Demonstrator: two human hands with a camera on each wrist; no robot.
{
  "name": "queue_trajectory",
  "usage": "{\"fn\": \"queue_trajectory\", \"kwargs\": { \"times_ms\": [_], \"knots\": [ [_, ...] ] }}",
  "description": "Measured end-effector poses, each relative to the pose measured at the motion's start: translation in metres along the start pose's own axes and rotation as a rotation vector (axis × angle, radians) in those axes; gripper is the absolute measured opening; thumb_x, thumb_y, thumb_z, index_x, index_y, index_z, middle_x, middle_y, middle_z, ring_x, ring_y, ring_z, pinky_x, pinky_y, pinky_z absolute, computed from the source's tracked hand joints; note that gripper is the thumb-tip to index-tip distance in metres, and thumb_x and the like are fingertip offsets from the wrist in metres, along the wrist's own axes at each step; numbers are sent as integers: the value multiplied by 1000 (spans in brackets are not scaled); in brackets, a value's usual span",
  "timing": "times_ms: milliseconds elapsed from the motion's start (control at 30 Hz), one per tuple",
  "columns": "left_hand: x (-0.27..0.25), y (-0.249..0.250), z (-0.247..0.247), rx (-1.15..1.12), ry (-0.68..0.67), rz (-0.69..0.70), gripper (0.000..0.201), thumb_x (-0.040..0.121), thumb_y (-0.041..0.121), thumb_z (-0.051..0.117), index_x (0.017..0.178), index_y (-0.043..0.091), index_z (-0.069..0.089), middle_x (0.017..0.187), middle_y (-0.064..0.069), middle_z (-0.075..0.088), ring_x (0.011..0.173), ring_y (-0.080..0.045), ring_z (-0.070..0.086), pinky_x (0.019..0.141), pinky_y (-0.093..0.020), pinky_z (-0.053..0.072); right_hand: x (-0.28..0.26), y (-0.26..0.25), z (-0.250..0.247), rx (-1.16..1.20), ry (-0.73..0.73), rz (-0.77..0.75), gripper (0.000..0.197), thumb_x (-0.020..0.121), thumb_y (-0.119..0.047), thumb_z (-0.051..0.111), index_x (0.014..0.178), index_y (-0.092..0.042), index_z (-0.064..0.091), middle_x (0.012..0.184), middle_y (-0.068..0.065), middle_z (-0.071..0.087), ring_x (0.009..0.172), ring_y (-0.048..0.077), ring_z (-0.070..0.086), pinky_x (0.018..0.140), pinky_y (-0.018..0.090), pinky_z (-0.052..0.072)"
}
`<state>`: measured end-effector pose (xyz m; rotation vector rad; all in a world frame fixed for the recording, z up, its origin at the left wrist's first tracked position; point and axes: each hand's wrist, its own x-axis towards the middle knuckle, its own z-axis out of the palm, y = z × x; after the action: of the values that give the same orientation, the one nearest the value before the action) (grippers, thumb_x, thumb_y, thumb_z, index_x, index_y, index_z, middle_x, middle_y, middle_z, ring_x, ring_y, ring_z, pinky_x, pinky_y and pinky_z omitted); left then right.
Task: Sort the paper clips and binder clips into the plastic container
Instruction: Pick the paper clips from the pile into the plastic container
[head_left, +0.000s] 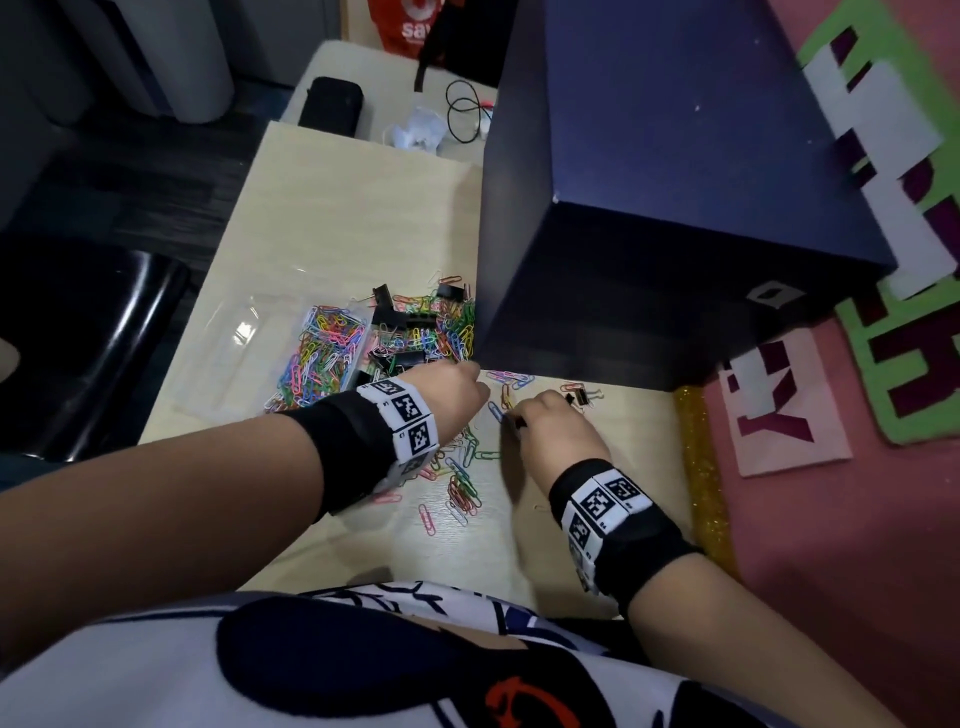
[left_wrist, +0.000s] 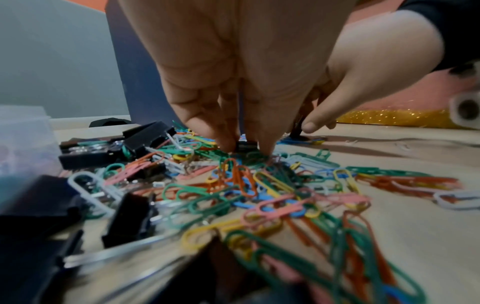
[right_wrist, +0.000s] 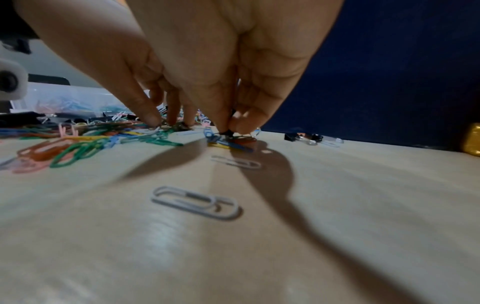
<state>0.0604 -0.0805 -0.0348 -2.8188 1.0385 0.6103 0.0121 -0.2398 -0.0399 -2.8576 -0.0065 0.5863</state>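
Observation:
A clear plastic container (head_left: 244, 332) lies at the left of the table, one compartment filled with coloured paper clips (head_left: 322, 353). Black binder clips (head_left: 405, 322) and loose paper clips (left_wrist: 259, 195) are heaped just right of it. My left hand (left_wrist: 245, 147) reaches down into this heap and pinches a small black binder clip (left_wrist: 245, 144) between thumb and fingertips. Close beside it, my right hand (right_wrist: 230, 130) pinches another small black clip (right_wrist: 228, 133) against the tabletop among a few paper clips. In the head view both hands (head_left: 480, 397) (head_left: 514, 418) nearly touch.
A tall navy box (head_left: 675, 208) stands right behind the hands. Two small binder clips (head_left: 582, 397) lie at its foot. A white paper clip (right_wrist: 194, 202) lies alone nearer me. A gold glitter strip (head_left: 701, 467) edges the table's right side; a black chair (head_left: 78, 353) stands left.

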Motion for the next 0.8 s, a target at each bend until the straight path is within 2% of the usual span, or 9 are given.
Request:
{"fn": "queue_trajectory", "kwargs": {
  "times_ms": [67, 133, 233, 300, 400, 467, 567, 667, 800],
  "knots": [
    [3, -2, -1, -7, -17, -15, 28, 85, 0, 50, 112, 6, 56, 108, -12, 48, 91, -32, 60, 69, -36, 52, -3, 4, -5, 66, 57, 7, 31, 93, -11, 45, 119, -18, 60, 121, 5, 50, 109, 25, 53, 90, 29, 43],
    [5, -3, -2, -24, -25, -32, 27, 86, 1, 51, 111, 6, 56, 105, -12, 48, 89, -32, 60, 64, -34, 47, -7, 7, -12, 152, 181, 31, 25, 95, -16, 46, 115, -18, 62, 120, 4, 52, 107, 23, 54, 87, 27, 40],
    [6, -3, 0, -53, -21, -40, 26, 84, 1, 53, 110, 6, 54, 102, -12, 50, 88, -32, 60, 67, -38, 52, -10, 17, -25, 193, 334, 145, 23, 96, -21, 45, 114, -20, 58, 119, 2, 51, 103, 24, 55, 77, 24, 36],
    [5, -2, -1, -85, -7, -55, 26, 83, 1, 53, 109, 8, 50, 102, -12, 51, 90, -32, 60, 72, -41, 54, -8, 28, -30, 103, 278, 271, 26, 96, -22, 41, 118, -20, 54, 122, 6, 48, 108, 29, 51, 80, 30, 37],
    [3, 0, -4, -116, -5, -60, 32, 82, -2, 52, 110, 13, 47, 104, -10, 53, 93, -32, 59, 75, -40, 52, -2, 42, -25, -27, 145, 402, 31, 95, -16, 38, 123, -17, 51, 127, 10, 46, 115, 31, 46, 90, 36, 40],
    [1, 1, -4, -124, -6, -47, 33, 83, -3, 51, 111, 13, 46, 105, -9, 54, 94, -30, 59, 72, -36, 49, 0, 45, -22, -89, 113, 435, 34, 95, -18, 37, 127, -17, 50, 130, 10, 45, 119, 30, 43, 95, 38, 39],
    [-2, 1, -1, -136, 22, -53, 30, 85, 0, 51, 110, 15, 45, 103, -8, 55, 89, -28, 58, 63, -32, 39, 2, 45, -19, -80, 145, 363, 39, 95, -18, 37, 133, -18, 45, 134, 9, 43, 121, 30, 41, 95, 37, 37],
    [-4, 1, 2, -166, 69, -48, 28, 84, 2, 54, 106, 17, 45, 101, -7, 55, 85, -28, 57, 59, -32, 37, 4, 42, -14, -50, 104, 257, 46, 93, -17, 39, 138, -26, 41, 139, 2, 41, 121, 28, 41, 92, 35, 38],
    [-5, 2, 4, -200, 108, -25, 28, 82, 2, 55, 103, 18, 45, 97, -6, 54, 82, -30, 59, 59, -33, 42, 1, 40, -3, -42, 130, 245, 29, 95, -26, 41, 121, -19, 53, 126, 5, 46, 111, 29, 43, 82, 33, 39]
  ]
}}
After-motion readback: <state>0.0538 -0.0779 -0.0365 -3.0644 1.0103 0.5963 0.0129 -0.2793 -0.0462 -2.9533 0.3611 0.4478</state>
